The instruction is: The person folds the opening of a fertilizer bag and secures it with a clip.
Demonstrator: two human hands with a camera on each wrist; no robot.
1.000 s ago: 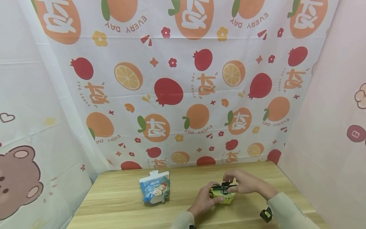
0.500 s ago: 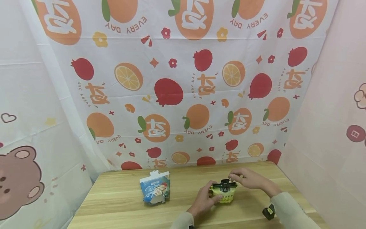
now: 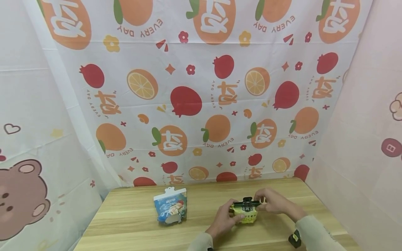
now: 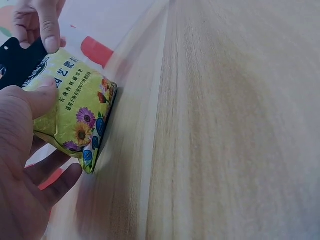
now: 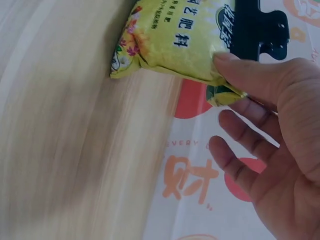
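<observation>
A small yellow fertilizer bag (image 3: 246, 217) with flowers and dark lettering stands upright on the table. Along its top edge sits a black clip (image 3: 247, 201), its tab sticking up. My left hand (image 3: 224, 217) grips the bag's left side, thumb across the front and fingers behind. At the upper right corner, just by the clip's end, my right hand (image 3: 272, 201) pinches the bag between thumb and index finger. Its other fingers are spread behind in the right wrist view. In the left wrist view the same bag (image 4: 75, 107) shows its flowered bottom edge close to the wood.
A blue bag (image 3: 171, 209) closed with a white clip (image 3: 170, 192) lies on the left half of the wooden table (image 3: 132, 223). Behind rises a fruit-print cloth (image 3: 201, 104). A small black object (image 3: 294, 238) is beside the right sleeve.
My right hand let go of the black clip's middle, drew back to the right, then came in again at the bag's right corner. My left hand has stayed on the bag.
</observation>
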